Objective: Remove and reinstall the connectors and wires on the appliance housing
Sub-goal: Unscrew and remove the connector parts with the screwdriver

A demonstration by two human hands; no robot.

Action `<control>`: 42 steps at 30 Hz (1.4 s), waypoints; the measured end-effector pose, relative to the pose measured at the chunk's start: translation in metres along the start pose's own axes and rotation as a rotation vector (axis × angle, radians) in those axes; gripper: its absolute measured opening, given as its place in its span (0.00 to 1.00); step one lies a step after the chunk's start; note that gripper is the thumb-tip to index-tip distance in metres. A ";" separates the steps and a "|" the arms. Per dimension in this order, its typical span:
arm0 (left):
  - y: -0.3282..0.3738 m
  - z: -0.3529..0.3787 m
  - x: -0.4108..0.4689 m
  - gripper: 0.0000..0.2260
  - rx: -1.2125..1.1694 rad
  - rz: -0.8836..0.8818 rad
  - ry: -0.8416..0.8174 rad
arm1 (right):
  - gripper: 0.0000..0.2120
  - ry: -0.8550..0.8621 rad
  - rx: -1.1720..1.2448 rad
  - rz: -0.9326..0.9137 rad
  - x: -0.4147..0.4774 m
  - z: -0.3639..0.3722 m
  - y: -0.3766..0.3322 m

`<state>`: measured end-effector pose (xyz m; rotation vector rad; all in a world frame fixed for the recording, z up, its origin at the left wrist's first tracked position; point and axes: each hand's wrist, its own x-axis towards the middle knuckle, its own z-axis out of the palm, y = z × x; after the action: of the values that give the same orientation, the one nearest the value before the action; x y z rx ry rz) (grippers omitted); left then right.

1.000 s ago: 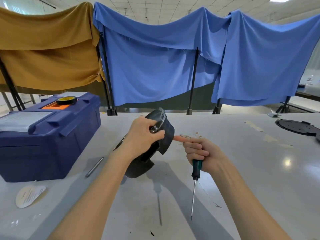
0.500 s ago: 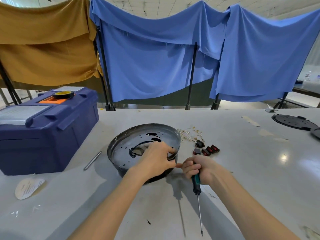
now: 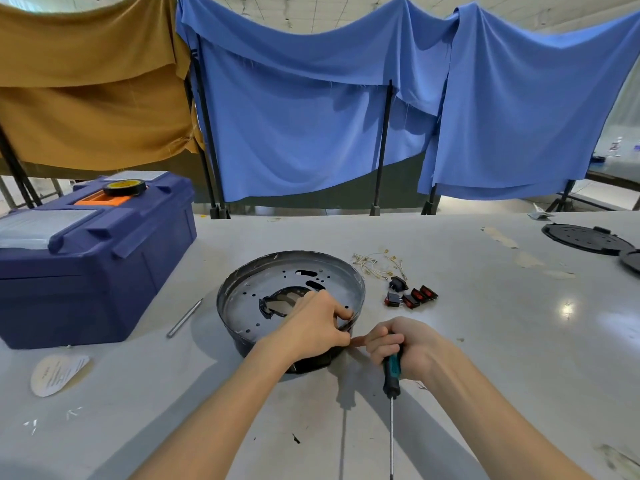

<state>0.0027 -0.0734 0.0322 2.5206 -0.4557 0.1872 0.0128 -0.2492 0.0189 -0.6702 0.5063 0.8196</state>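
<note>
The housing [image 3: 277, 289] now lies flat; left hand [image 3: 311, 327] pinches its five-o'clock rim, right hand [image 3: 412, 351] fisted round the screwdriver [image 3: 392, 382].

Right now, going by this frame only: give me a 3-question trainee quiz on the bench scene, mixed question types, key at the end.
1. True or false: the round dark metal appliance housing lies flat on the grey table, open side up.
2. Which hand holds the green-handled screwdriver? A) left hand B) right hand
3. Fill in: the black roll of tape sits on top of the dark blue plastic ____.

Key: 1 true. 2 B; the left hand grips the housing's near rim instead. 3 toolbox.
</note>
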 end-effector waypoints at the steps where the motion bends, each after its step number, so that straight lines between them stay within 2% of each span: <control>1: -0.001 0.000 0.000 0.11 -0.010 0.002 0.003 | 0.17 0.017 0.000 -0.006 0.000 0.000 0.001; 4: -0.001 -0.001 -0.002 0.10 -0.016 0.004 0.000 | 0.15 0.050 -0.006 -0.018 -0.001 0.002 0.004; 7: -0.003 0.000 -0.001 0.03 0.005 0.003 -0.018 | 0.14 0.065 0.003 -0.038 -0.004 0.007 0.004; 12: -0.005 0.002 0.001 0.17 0.037 -0.034 -0.038 | 0.22 0.114 -0.006 -0.182 -0.010 0.010 -0.012; 16: -0.005 -0.002 0.003 0.17 0.041 -0.024 -0.073 | 0.20 0.098 0.032 -0.356 -0.024 0.020 -0.041; 20: -0.007 -0.013 0.006 0.23 -0.111 -0.070 -0.183 | 0.18 0.028 0.131 -0.482 -0.036 0.033 -0.065; 24: -0.012 -0.027 0.013 0.17 -0.323 -0.131 -0.314 | 0.15 -0.033 0.161 -0.604 -0.042 0.048 -0.077; 27: -0.018 -0.026 0.020 0.12 -0.343 -0.158 -0.362 | 0.14 -0.037 0.165 -0.720 -0.038 0.060 -0.084; 30: -0.021 -0.018 0.025 0.12 -0.282 -0.167 -0.335 | 0.14 -0.002 0.125 -0.840 -0.029 0.070 -0.088; 34: -0.028 -0.011 0.029 0.10 -0.349 -0.184 -0.331 | 0.13 0.081 -0.009 -0.995 -0.018 0.078 -0.087; 42: -0.037 -0.005 0.030 0.11 -0.458 -0.205 -0.333 | 0.13 0.171 -0.226 -1.098 -0.004 0.088 -0.077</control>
<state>0.0442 -0.0499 0.0245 2.1250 -0.3189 -0.3802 0.0850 -0.2276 0.1081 -1.0766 0.1330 -0.2251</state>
